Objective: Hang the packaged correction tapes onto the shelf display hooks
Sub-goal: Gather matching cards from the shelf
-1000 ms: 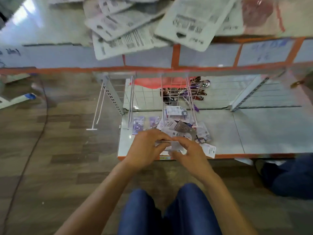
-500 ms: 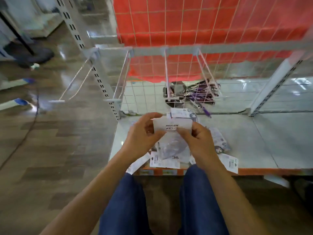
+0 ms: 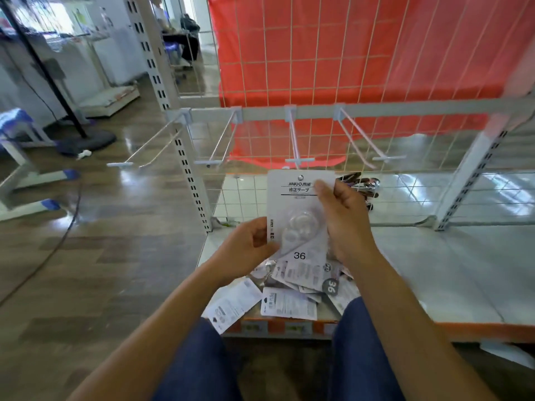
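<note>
I hold one packaged correction tape [image 3: 298, 215] upright, a white card with a clear blister and the number 36. My right hand [image 3: 344, 224] grips its right edge, thumb on the front near the top. My left hand [image 3: 249, 250] pinches its lower left edge. The card's hang hole sits just below the tip of the middle display hook [image 3: 298, 153]. More hooks [image 3: 215, 157] jut from the white rail [image 3: 376, 111]; all are bare. A pile of further packaged tapes [image 3: 289, 293] lies on the shelf under my hands.
The white base shelf [image 3: 434, 270] has an orange front edge. A wire grid [image 3: 347, 68] with red sheet stands behind the hooks. Slotted uprights [image 3: 188, 169] frame the bay. Dark pens [image 3: 359, 183] lie at the back. A black stand [image 3: 84, 137] stands on the wood floor at left.
Both hands have lifted one packaged tape off the pile and raised it upright towards the middle hook. My view has tilted up from the shelf to the rail and grid.
</note>
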Motion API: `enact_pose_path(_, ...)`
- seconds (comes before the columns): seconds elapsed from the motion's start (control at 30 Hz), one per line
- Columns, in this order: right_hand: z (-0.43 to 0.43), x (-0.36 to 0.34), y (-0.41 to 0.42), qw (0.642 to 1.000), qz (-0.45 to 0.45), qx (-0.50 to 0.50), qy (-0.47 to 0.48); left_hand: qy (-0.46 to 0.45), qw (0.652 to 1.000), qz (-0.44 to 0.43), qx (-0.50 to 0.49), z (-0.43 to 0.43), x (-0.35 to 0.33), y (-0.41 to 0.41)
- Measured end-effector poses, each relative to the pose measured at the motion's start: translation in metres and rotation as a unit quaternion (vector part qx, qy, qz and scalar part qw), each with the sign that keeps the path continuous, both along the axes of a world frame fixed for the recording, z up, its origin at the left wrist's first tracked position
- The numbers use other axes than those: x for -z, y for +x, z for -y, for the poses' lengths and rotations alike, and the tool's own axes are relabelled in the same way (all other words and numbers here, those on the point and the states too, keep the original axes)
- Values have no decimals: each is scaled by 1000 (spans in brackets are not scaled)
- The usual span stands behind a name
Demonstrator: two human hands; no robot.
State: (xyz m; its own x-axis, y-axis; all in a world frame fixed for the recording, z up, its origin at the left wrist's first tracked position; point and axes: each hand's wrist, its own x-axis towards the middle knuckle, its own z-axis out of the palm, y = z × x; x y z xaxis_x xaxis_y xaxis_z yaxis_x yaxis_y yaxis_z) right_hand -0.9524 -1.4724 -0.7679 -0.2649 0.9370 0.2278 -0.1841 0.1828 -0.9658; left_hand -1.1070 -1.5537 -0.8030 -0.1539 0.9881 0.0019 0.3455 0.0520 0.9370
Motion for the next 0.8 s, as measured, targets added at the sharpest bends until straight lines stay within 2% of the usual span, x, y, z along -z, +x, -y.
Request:
enact_pose_path(0.27, -16, -4, -7, 1000, 20, 8, 1, -5, 999, -30, -18, -15, -1, -6)
enact_pose_path(0.8, -36, 5, -10, 999, 22, 24, -31, -28, 998, -33, -51, -26, 6, -1)
